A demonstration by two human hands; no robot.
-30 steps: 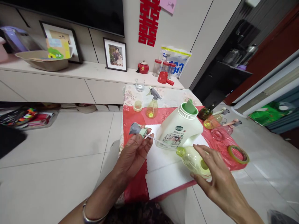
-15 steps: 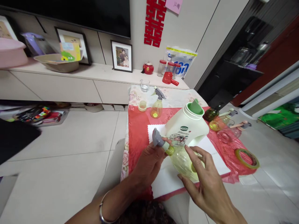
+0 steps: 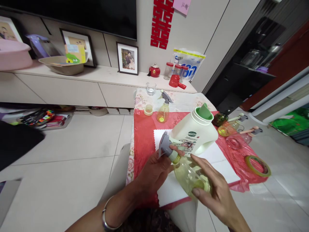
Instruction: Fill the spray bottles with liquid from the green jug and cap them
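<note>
We log moderate, soft indoor light; source can't be told. We see pale sheen on the floor tiles (image 3: 285, 180) and a dim, murky dark cabinet (image 3: 241, 85) at upper right. Left hand (image 3: 155, 169) reads duller than right hand (image 3: 214, 185). Jug label (image 3: 190, 141) slightly smeared. Wide lens tilts and stretches the edges; we find the far right soft.

Bottle (image 3: 187, 175) seen as glossy, see-through plastic; spray head (image 3: 165, 144), smooth plastic. Jug (image 3: 194, 129) noted as opaque, smooth plastic. Film (image 3: 143, 137) creased, shiny. Bangle (image 3: 104, 216): polished metal.
</note>
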